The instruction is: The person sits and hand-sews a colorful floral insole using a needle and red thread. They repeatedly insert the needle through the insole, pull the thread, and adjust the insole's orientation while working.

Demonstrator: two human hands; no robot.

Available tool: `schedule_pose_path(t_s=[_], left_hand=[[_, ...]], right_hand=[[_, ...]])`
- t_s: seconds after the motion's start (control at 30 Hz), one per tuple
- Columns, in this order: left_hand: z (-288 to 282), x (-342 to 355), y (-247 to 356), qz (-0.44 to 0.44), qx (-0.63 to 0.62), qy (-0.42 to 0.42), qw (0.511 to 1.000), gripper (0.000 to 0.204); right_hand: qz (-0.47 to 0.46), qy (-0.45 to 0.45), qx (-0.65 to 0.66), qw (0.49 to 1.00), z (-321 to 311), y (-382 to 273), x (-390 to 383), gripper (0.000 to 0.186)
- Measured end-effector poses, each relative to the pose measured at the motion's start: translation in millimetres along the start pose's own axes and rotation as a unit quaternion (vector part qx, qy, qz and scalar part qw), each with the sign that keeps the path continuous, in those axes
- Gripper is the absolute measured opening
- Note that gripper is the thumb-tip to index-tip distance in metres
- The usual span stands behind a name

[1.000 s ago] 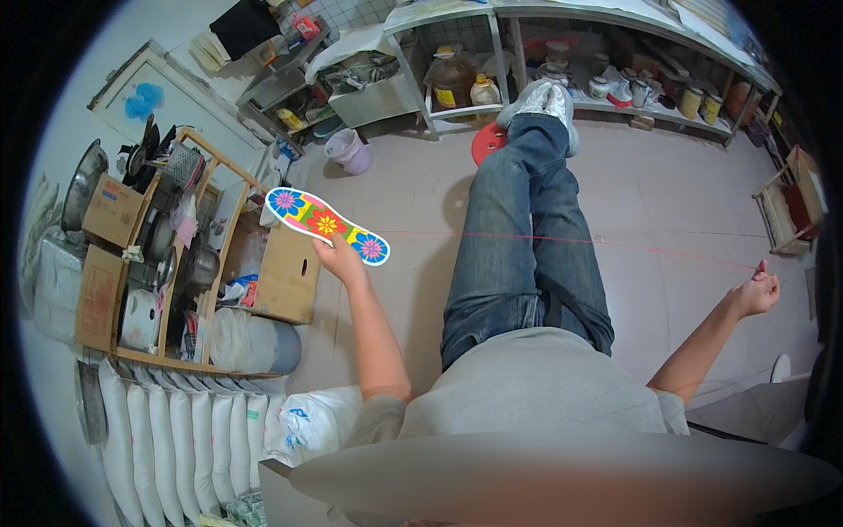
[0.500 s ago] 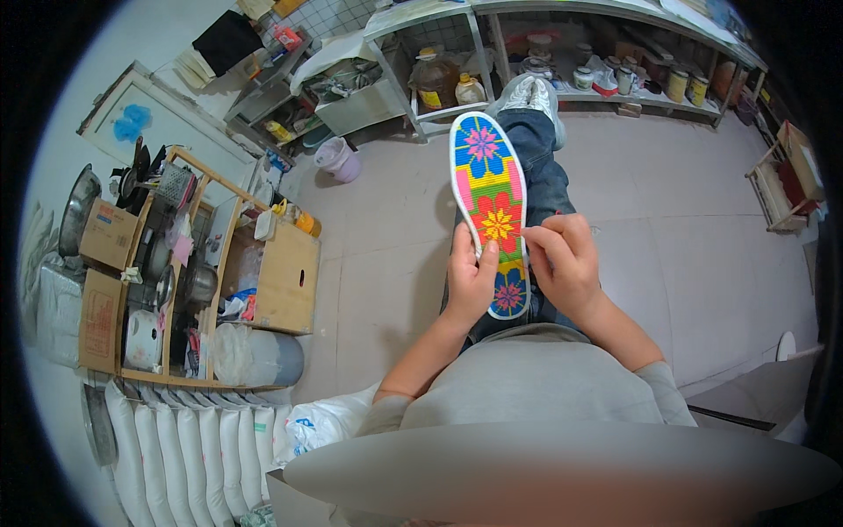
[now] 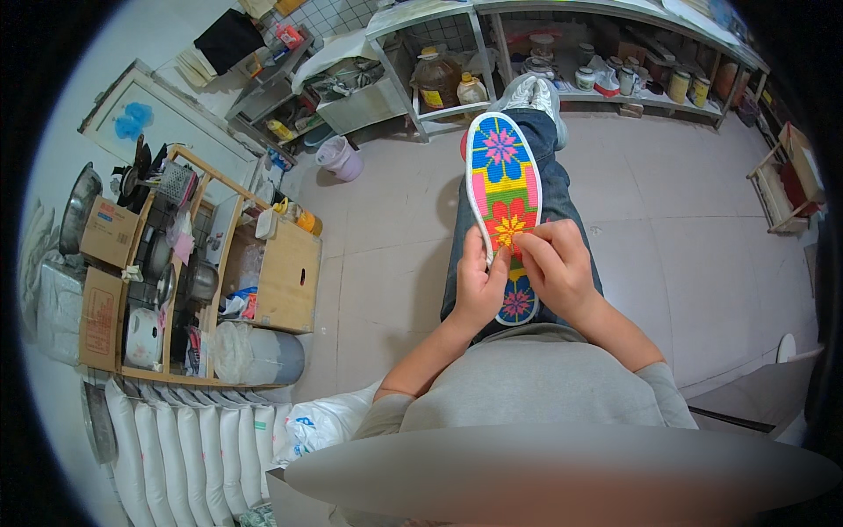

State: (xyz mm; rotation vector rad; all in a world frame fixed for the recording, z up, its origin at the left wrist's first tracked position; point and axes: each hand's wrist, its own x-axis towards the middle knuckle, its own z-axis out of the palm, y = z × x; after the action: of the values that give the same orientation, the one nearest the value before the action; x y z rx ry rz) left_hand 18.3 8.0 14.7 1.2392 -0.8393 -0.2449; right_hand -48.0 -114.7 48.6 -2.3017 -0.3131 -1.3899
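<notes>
Pale tile floor (image 3: 386,220) spreads across the view, with a wooden rack (image 3: 158,374) full of pans and boxes at the left. Blue jeans (image 3: 557,189) cover the person's legs, which stretch away from the body; a lilac bucket (image 3: 345,167) stands on the floor beyond the rack. Over the legs lies a white-edged insole (image 3: 502,193) with bright flower patterns, pointing away lengthwise; whether it touches the denim I cannot tell. The left hand (image 3: 479,288) is closed on its left edge, thumb on the patterned face. The right hand (image 3: 562,268) is curled nearly closed, fingertips at the middle red flower (image 3: 520,211); anything pinched there is too small to tell.
</notes>
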Motion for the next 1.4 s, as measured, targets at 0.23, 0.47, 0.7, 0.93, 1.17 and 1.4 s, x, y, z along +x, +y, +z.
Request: schedule_pose_path(t_s=[0.23,0.47,0.7,0.93,1.17,1.4], left_hand=[[2,1,-2,0.017,0.005,0.034,0.999,0.034],[4,-4,-1,0.073,0.319,0.050,0.944,0.038],[2,1,-17,0.044,0.203,0.062,0.976,0.035],[6,1,-15,0.014,0.076,0.036,0.996,0.031],[3,1,-11,-0.095,-0.247,-0.029,0.964,0.038],[8,-1,-15,-0.125,-0.270,-0.092,0.950,0.043]], right_hand=[[-0.001,-0.015,0.000,1.000,0,1,-1,0.029],[-0.052,-0.060,-0.057,0.995,5,2,-2,0.029],[0.032,-0.012,0.042,0.999,10,13,0,0.020],[0.061,0.016,0.080,0.995,7,21,-5,0.008],[0.508,-0.050,0.526,0.680,9,39,-26,0.012],[0.567,0.002,0.693,0.445,20,31,-49,0.036]])
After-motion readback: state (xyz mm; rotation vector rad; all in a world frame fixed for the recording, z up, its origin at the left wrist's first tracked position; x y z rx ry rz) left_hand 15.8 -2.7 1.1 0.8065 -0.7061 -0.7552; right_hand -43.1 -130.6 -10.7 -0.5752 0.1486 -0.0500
